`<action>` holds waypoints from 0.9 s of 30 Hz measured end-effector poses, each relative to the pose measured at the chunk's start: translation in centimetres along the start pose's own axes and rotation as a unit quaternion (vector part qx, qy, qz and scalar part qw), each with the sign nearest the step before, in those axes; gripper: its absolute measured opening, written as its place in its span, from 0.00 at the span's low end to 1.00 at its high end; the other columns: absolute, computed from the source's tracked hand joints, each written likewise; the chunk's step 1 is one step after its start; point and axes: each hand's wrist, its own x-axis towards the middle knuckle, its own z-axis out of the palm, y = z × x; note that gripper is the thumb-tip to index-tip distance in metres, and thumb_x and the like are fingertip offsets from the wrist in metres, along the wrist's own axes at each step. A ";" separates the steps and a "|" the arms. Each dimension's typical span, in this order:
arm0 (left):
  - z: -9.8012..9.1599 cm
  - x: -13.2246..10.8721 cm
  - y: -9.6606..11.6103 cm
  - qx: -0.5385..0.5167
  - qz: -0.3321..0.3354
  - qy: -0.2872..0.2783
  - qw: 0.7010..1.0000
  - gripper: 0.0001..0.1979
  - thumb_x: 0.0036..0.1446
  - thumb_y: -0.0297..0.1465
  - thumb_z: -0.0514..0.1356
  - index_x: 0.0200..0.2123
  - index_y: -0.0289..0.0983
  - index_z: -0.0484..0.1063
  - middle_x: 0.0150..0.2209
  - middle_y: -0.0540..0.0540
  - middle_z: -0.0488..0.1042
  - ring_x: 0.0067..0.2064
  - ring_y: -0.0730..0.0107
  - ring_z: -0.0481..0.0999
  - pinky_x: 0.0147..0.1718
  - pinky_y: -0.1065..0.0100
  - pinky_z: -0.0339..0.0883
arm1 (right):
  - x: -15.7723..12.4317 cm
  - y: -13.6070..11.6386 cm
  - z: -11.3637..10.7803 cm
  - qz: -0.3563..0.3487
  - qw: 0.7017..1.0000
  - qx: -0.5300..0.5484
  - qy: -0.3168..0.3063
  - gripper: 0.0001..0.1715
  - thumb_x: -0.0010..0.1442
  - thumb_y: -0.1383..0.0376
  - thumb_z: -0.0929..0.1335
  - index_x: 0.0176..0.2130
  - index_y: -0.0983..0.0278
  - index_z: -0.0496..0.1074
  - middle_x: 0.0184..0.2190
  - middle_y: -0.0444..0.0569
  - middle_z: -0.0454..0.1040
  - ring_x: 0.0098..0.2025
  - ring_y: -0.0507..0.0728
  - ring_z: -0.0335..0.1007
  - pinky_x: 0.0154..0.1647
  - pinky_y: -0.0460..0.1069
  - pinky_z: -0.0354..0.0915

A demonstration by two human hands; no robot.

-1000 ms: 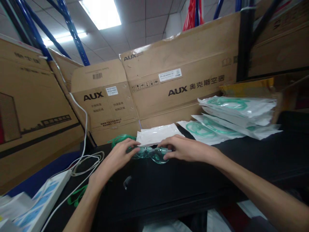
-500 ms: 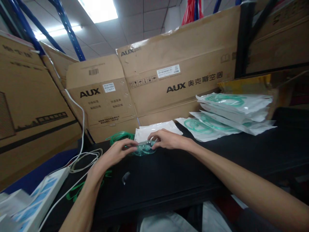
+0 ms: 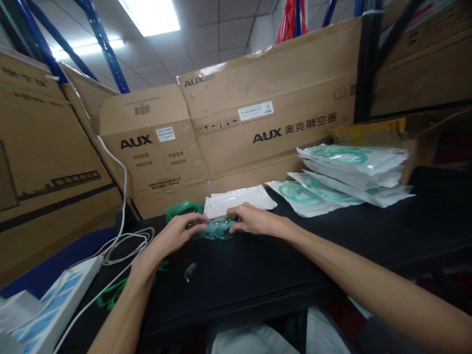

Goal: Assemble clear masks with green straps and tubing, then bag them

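Note:
A clear, green-tinted plastic mask (image 3: 220, 229) lies low over the black table between my hands. My left hand (image 3: 183, 228) pinches its left end with thumb and fingers. At the right end, my right hand (image 3: 254, 221) grips the rim with bent fingers. Parts of the mask are hidden behind the fingertips. Just behind my left hand sits a coil of green tubing (image 3: 180, 209); whether it joins the mask I cannot tell. A white flat packet (image 3: 241, 200) lies behind the mask. Nearer me is a small clear curved piece (image 3: 190, 271).
White pouches with green tubing (image 3: 350, 156) are stacked at the right on the black table (image 3: 236, 285). Cardboard panels (image 3: 228, 142) stand along the back. At the left are a white power strip (image 3: 59, 305), a white cable (image 3: 125, 187) and green straps (image 3: 112, 293).
My right hand has dipped slightly, and its fingers sit lower on the mask's right end. Both hands keep their hold. The view has shifted a little.

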 end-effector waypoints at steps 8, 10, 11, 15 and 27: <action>0.0 0.0 -0.5 -0.008 0.001 -0.004 1.000 0.18 0.63 0.45 0.59 0.47 0.42 0.80 0.47 0.46 0.82 0.48 0.57 0.79 0.51 0.63 0.69 | -0.1 0.4 0.4 0.003 1.000 -0.004 -0.004 0.15 0.60 0.69 0.73 0.49 0.66 0.76 0.35 0.53 0.81 0.36 0.57 0.75 0.34 0.45 0.61; -0.1 0.0 -0.6 -0.007 -0.001 -0.004 1.000 0.18 0.63 0.46 0.59 0.47 0.42 0.80 0.46 0.46 0.82 0.48 0.57 0.79 0.51 0.63 0.69 | -0.2 0.6 0.7 -0.005 1.000 -0.007 0.000 0.17 0.61 0.72 0.71 0.50 0.66 0.75 0.38 0.54 0.82 0.40 0.58 0.77 0.38 0.46 0.63; -0.1 0.0 -0.6 -0.007 -0.002 -0.004 1.000 0.18 0.63 0.46 0.59 0.47 0.42 0.80 0.46 0.46 0.82 0.48 0.57 0.79 0.50 0.63 0.69 | -0.2 0.7 0.7 -0.009 1.000 -0.008 -0.001 0.17 0.61 0.73 0.70 0.51 0.66 0.75 0.38 0.55 0.82 0.41 0.58 0.77 0.38 0.45 0.63; -0.2 -0.1 -0.6 -0.008 -0.003 -0.005 1.000 0.18 0.63 0.45 0.59 0.47 0.42 0.80 0.46 0.46 0.82 0.48 0.57 0.79 0.50 0.63 0.69 | -0.4 0.7 0.5 -0.015 1.000 -0.015 -0.002 0.18 0.61 0.74 0.69 0.51 0.66 0.75 0.36 0.54 0.82 0.39 0.58 0.78 0.36 0.45 0.64; -0.3 -0.2 -0.3 -0.005 -0.020 -0.004 1.000 0.19 0.62 0.47 0.59 0.46 0.42 0.81 0.45 0.46 0.82 0.47 0.57 0.79 0.47 0.63 0.70 | -0.6 0.7 1.1 -0.025 1.000 -0.017 0.009 0.22 0.62 0.72 0.69 0.55 0.66 0.75 0.41 0.57 0.83 0.46 0.62 0.78 0.44 0.48 0.66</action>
